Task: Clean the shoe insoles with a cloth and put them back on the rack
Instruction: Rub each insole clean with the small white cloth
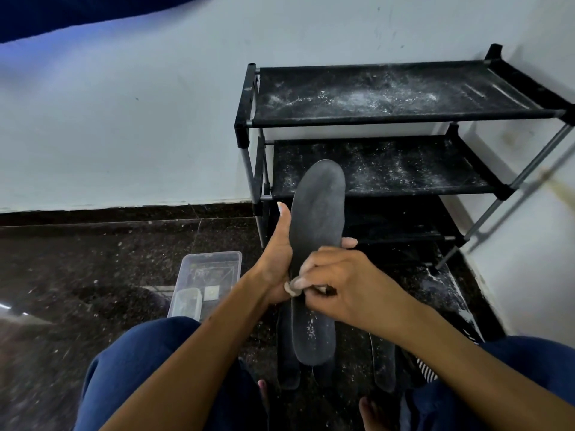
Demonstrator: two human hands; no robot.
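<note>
Centre of the frame: a dark grey insole, long and rounded at both ends, held lengthwise with its upper tip overlapping the middle shelf of the rack behind it. Its surface is matte and scuffed; pale specks of dust cluster on the lower third, near the rounded bottom end.

The left hand grips the insole from the left edge — thumb extended upward along that edge, fingers wrapped behind, with 1 fingertip emerging at the right edge. The right hand lies across the insole's middle, fingers curled tightly and pinching a small pale cloth against the insole's left side; only a little of the cloth shows past the fingertips.

Lower centre, on the dark speckled floor: at least 2 more insoles lie flat beneath the held one, partly hidden by it and by the forearms.

Right half of the frame: the black rack stands in the wall corner, its 3 fabric shelves streaked with white dust. Left of the hands, a clear plastic box sits on the floor. Bottom edge — knees in blue trousers and bare toes.
</note>
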